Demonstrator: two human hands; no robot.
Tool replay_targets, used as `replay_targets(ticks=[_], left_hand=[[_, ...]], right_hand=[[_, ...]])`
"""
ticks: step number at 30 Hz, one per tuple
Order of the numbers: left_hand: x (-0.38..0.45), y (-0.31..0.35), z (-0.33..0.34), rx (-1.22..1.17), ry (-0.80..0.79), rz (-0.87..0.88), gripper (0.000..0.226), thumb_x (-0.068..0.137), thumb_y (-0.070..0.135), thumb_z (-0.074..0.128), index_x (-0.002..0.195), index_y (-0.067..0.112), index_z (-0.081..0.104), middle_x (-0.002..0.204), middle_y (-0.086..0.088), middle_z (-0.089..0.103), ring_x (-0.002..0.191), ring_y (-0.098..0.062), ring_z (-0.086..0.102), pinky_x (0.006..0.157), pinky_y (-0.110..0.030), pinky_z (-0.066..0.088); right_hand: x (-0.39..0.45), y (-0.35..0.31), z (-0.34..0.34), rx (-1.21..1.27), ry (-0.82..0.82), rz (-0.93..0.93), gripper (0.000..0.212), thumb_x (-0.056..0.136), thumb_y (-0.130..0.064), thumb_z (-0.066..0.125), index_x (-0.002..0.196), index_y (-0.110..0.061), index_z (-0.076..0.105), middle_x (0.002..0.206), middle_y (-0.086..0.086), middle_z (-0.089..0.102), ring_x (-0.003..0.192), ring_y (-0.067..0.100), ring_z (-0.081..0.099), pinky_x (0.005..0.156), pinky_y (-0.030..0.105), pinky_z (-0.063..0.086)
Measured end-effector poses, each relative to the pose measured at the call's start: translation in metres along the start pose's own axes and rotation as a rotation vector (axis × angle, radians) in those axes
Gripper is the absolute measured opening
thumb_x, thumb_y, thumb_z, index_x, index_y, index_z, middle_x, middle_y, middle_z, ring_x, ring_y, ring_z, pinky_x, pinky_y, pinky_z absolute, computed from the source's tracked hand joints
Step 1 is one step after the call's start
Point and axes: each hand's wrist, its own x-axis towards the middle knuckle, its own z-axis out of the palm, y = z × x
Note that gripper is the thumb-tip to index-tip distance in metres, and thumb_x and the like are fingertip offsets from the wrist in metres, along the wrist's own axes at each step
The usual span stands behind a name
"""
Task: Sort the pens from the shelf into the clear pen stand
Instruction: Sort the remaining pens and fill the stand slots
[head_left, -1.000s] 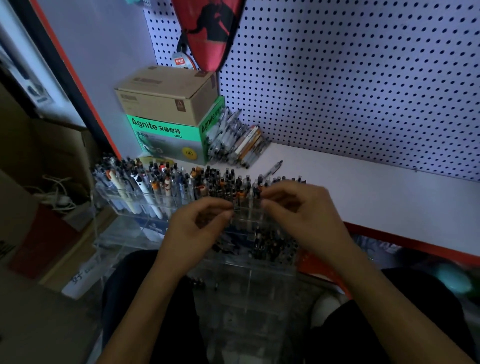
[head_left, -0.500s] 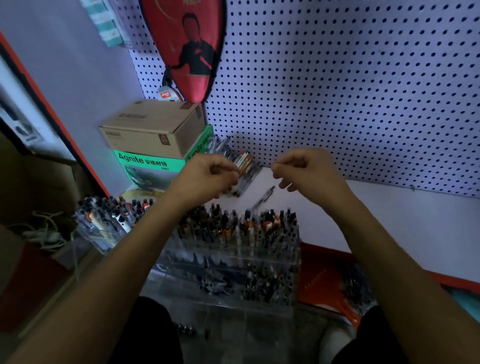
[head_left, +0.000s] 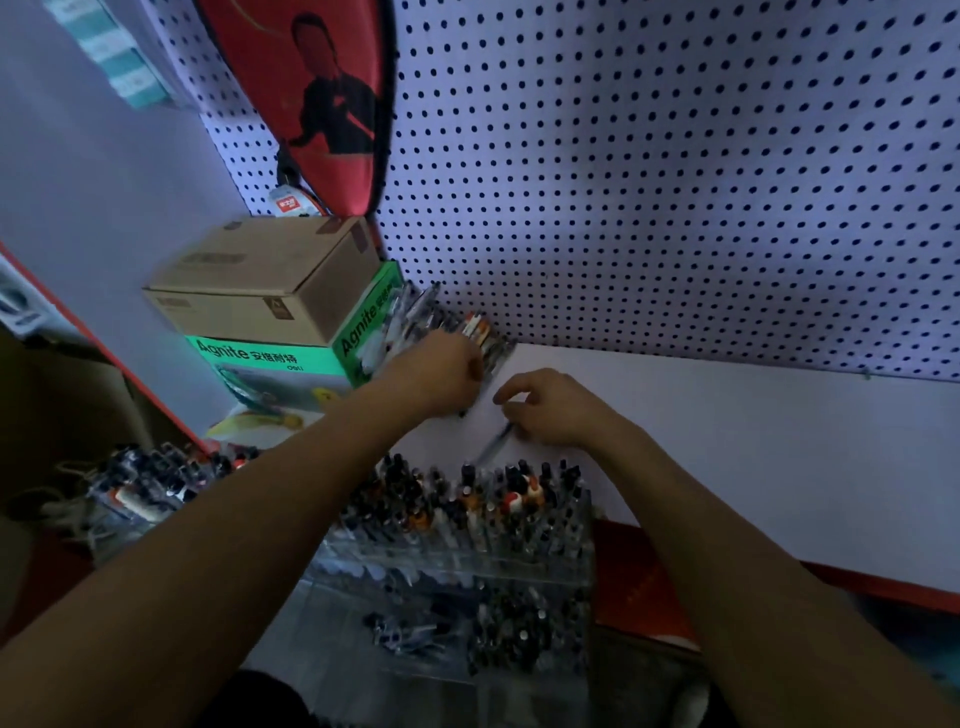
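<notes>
A heap of pens (head_left: 447, 325) lay on the white shelf (head_left: 727, 441), pushed into the corner where the pegboard (head_left: 675, 182) met the stacked boxes, slim dark and clear barrels with a few orange-and-white ones on top. The left hand (head_left: 436, 371) reached over the near edge of that heap with its fingers curled down onto it, probably to gather some; whether its grip had closed on any pen could not be told. Just beside it the right hand (head_left: 550, 408) rested on the shelf, its loosely curled grip around the upper end of a single blue pen (head_left: 491, 449) that angled down toward the clear pen stand (head_left: 467, 525). The stand sat below the shelf edge, its tiers packed with upright pens. A cardboard box (head_left: 265, 280) sat on a green box (head_left: 280, 358).
</notes>
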Motion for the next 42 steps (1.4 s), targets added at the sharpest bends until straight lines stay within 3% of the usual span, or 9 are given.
replay_targets(ticks=[3, 6, 15, 19, 22, 26, 32, 38, 42], left_hand=[[0.010, 0.014, 0.007, 0.115, -0.079, -0.053, 0.014, 0.091, 0.009, 0.055, 0.080, 0.006, 0.062, 0.077, -0.013, 0.059, 0.064, -0.027, 0.056, 0.055, -0.034, 0.049], [0.019, 0.022, 0.012, 0.196, -0.084, -0.109, 0.027, 0.092, 0.011, 0.054, 0.066, 0.012, 0.045, 0.066, -0.006, 0.043, 0.058, -0.021, 0.051, 0.057, -0.035, 0.049], [0.037, 0.040, 0.018, 0.207, -0.144, -0.100, 0.029, 0.091, 0.019, 0.059, 0.066, 0.012, 0.044, 0.070, -0.004, 0.044, 0.059, -0.017, 0.044, 0.052, -0.029, 0.039], [0.033, 0.049, 0.023, 0.245, -0.106, -0.071, 0.004, 0.091, 0.011, 0.054, 0.092, 0.010, 0.050, 0.086, -0.004, 0.044, 0.075, -0.019, 0.045, 0.064, -0.033, 0.041], [0.033, 0.051, 0.022, 0.223, -0.093, -0.059, 0.008, 0.091, 0.006, 0.051, 0.098, 0.010, 0.048, 0.099, -0.009, 0.049, 0.080, -0.021, 0.050, 0.062, -0.030, 0.042], [0.038, 0.052, 0.025, 0.174, -0.160, -0.087, 0.026, 0.091, 0.014, 0.055, 0.069, 0.012, 0.042, 0.080, -0.006, 0.046, 0.059, -0.014, 0.042, 0.047, -0.025, 0.034], [0.044, 0.051, 0.029, -0.006, -0.199, -0.080, 0.029, 0.088, 0.022, 0.062, 0.064, 0.011, 0.051, 0.067, -0.006, 0.052, 0.058, -0.019, 0.049, 0.054, -0.028, 0.043], [0.042, 0.050, 0.024, -0.465, -0.266, -0.208, 0.015, 0.095, 0.018, 0.055, 0.089, 0.006, 0.060, 0.081, -0.016, 0.057, 0.063, -0.025, 0.053, 0.060, -0.032, 0.058], [0.036, 0.048, 0.013, -0.664, -0.294, -0.309, 0.008, 0.095, 0.014, 0.057, 0.092, 0.011, 0.050, 0.065, -0.008, 0.042, 0.042, -0.017, 0.039, 0.045, -0.020, 0.041]], right_hand=[[0.006, 0.010, 0.004, -0.107, -0.049, 0.036, 0.019, 0.100, -0.024, 0.053, 0.104, -0.014, 0.069, 0.111, 0.010, 0.067, 0.086, 0.023, 0.064, 0.077, 0.034, 0.052], [0.007, 0.021, -0.001, -0.199, 0.011, 0.083, 0.017, 0.097, -0.032, 0.056, 0.092, -0.017, 0.062, 0.109, 0.010, 0.065, 0.096, 0.026, 0.060, 0.085, 0.039, 0.053], [0.000, 0.041, -0.012, -0.198, 0.122, 0.141, 0.021, 0.091, -0.033, 0.064, 0.098, -0.014, 0.063, 0.106, 0.008, 0.063, 0.096, 0.026, 0.059, 0.078, 0.035, 0.051], [0.000, 0.041, -0.010, -0.201, 0.148, 0.147, 0.020, 0.090, -0.028, 0.064, 0.099, -0.011, 0.064, 0.103, 0.008, 0.063, 0.090, 0.025, 0.058, 0.073, 0.032, 0.048], [-0.001, 0.042, -0.011, -0.207, 0.168, 0.163, 0.021, 0.089, -0.027, 0.063, 0.102, -0.011, 0.062, 0.101, 0.008, 0.060, 0.089, 0.025, 0.058, 0.070, 0.032, 0.046], [-0.002, 0.046, -0.015, -0.214, 0.212, 0.193, 0.022, 0.088, -0.026, 0.062, 0.103, -0.010, 0.059, 0.100, 0.008, 0.057, 0.084, 0.024, 0.053, 0.067, 0.030, 0.041], [-0.008, 0.048, -0.019, -0.226, 0.254, 0.203, 0.029, 0.084, -0.029, 0.066, 0.104, -0.011, 0.054, 0.094, 0.005, 0.048, 0.083, 0.022, 0.047, 0.065, 0.029, 0.035], [-0.009, 0.056, -0.024, 0.148, 0.337, 0.244, 0.019, 0.086, -0.018, 0.063, 0.103, -0.011, 0.059, 0.096, 0.005, 0.057, 0.085, 0.023, 0.058, 0.070, 0.033, 0.049], [-0.016, 0.060, -0.032, 0.513, 0.349, 0.307, 0.016, 0.088, -0.010, 0.060, 0.103, -0.016, 0.059, 0.094, 0.010, 0.065, 0.071, 0.021, 0.062, 0.060, 0.031, 0.055]])
